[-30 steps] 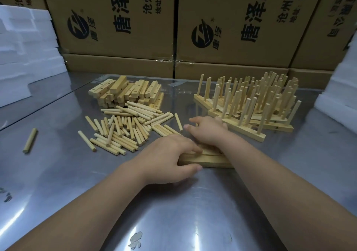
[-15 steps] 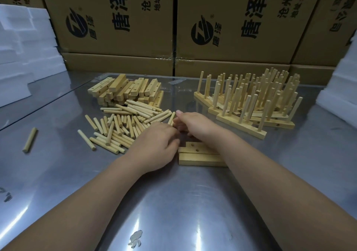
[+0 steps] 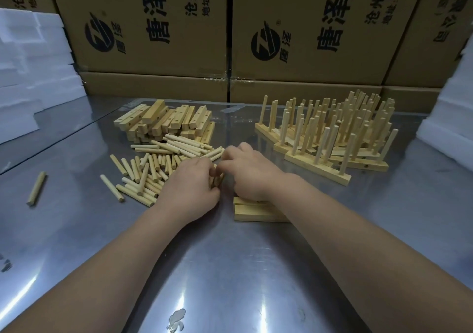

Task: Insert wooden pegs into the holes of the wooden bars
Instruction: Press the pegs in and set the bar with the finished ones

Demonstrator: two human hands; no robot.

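I have both hands down at the near edge of the loose peg pile (image 3: 156, 168), which I take as my landmark. My left hand (image 3: 190, 194) lies over the pile's near right corner, fingers curled down among the pegs; my right hand (image 3: 249, 172) is just right of the pile, its fingers reaching into the same corner, so the two nearly touch. A few peg ends show between them, but whether either hand has actually closed on a peg I cannot tell.

The two empty bars (image 3: 256, 211) I judge to be next lie side by side on the tabletop (image 3: 230, 281), right of the pile and nearer me, partly under my right wrist. Beyond the pile sits the stack of blank bars (image 3: 166, 121); far right of it, the finished bars with upright pegs (image 3: 330, 138).

To do this pick well, I would take single pegs near one end, so the free end can be steered, and leave the empty bars flat and undisturbed. I would then bring each peg upright over its hole before pressing.

The holes of the near bars are hidden beneath my wrist, so I cannot count them. One stray peg (image 3: 37, 188) lies well left of the pile.
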